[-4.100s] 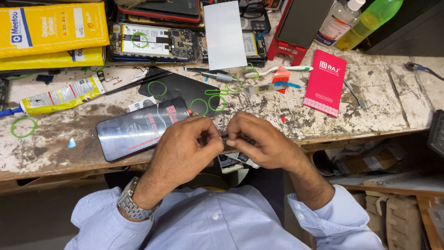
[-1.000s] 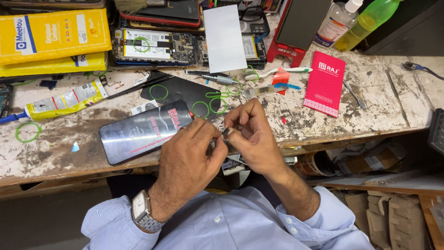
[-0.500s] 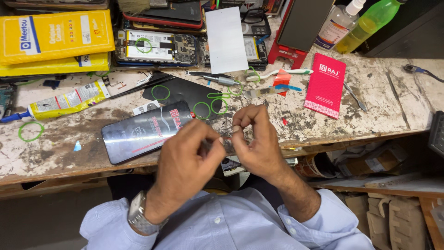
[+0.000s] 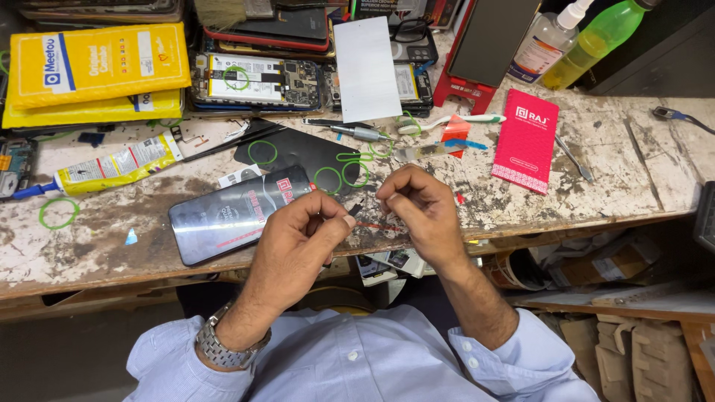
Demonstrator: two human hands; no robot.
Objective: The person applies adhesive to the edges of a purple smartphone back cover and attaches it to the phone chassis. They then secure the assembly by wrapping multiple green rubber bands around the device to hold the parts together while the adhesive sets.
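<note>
Strip: a thin red strip (image 4: 376, 225) is stretched level between my two hands, just above the front edge of the workbench (image 4: 633, 167).
Left hand: my left hand (image 4: 302, 238) pinches the strip's left end between thumb and fingertips, closed on it.
Right hand: my right hand (image 4: 421, 212) holds the other end, fingers curled shut; the pinch itself is partly hidden.
Phone: a dark phone (image 4: 242, 214) lies flat just beyond my left hand, glossy side up, with a faint red line along its near edge.
Progress: I judge the strip freed and drawn taut but not yet laid on anything; the phone lies untouched.
Surroundings: green rubber bands (image 4: 346, 167) lie on a black panel (image 4: 298, 152) behind the phone; a glue tube (image 4: 112, 167) lies to the left, a red packet (image 4: 526, 140) to the right.
</note>
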